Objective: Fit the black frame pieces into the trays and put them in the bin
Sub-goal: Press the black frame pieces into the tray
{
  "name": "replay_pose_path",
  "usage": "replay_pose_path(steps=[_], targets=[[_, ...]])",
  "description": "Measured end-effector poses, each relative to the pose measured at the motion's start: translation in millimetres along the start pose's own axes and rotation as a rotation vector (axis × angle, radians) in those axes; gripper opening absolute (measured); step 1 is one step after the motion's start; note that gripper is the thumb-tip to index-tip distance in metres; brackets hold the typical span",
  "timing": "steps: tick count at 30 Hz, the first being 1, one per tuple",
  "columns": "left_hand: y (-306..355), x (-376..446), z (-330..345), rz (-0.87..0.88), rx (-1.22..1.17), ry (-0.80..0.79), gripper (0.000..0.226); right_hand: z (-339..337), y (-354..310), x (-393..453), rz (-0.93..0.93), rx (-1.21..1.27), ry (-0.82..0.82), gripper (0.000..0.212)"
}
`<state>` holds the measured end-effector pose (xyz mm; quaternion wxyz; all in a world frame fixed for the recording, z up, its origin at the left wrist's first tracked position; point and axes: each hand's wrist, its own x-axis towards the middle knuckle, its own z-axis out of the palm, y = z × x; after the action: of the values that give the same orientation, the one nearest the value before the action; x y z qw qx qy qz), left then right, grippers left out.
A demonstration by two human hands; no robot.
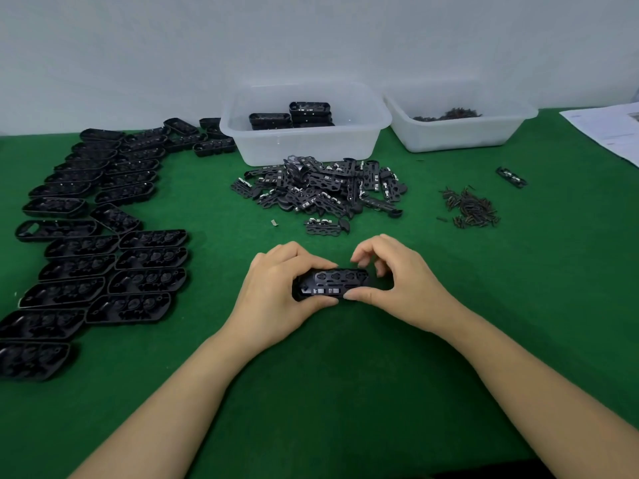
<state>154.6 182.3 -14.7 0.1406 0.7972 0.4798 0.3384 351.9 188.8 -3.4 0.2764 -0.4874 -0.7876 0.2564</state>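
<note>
Right now 1 tray (pixel 304 294) sits between both hands, a frame piece (pixel 340 277) lying in it. Left hand (pixel 276 292) grips its left end; right hand (pixel 390 281) pinches its right end. Press evenly along the frame, keeping the tray flat, before lifting toward the bin (pixel 238 133) beyond the hands.
</note>
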Motion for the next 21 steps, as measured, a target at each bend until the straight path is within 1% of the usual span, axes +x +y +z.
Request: replay_pose_path(steps=[4,9,11,14,17,19,20,21], targets=[[0.1,0.1,0.1,-0.019,-0.029,0.009,0.04,3.7,0.0,-0.9,-0.144,-0.141,-0.01,0.032],[-0.3,2.5,-0.7,-0.07,-0.117,-0.014,0.039,4.3,-4.7,-2.0,-0.229,-0.312,0.054,0.033],[-1.3,3.3,-0.6,-0.098,-0.16,-0.022,0.038,4.4,-6.7,-2.8,-0.232,-0.347,0.055,0.034],[-2.4,4.6,-0.7,-0.145,-0.191,-0.042,0.039,4.7,-6.4,-1.7,-0.206,-0.317,0.042,0.035],[-1.0,6.3,-3.0,-0.188,-0.199,-0.08,0.039,4.6,-5.0,1.2,-0.176,-0.28,0.002,0.036],[-0.9,6.1,-3.5,-0.184,-0.166,-0.111,0.044,3.0,-3.4,5.6,-0.177,-0.298,-0.036,0.035],[-1.9,5.7,-3.6,-0.182,-0.161,-0.1,0.047,0.8,-1.7,9.9,-0.183,-0.319,-0.056,0.035],[-3.1,5.5,-4.3,-0.184,-0.196,-0.052,0.049,-3.1,0.0,15.5,-0.18,-0.33,-0.074,0.035]])
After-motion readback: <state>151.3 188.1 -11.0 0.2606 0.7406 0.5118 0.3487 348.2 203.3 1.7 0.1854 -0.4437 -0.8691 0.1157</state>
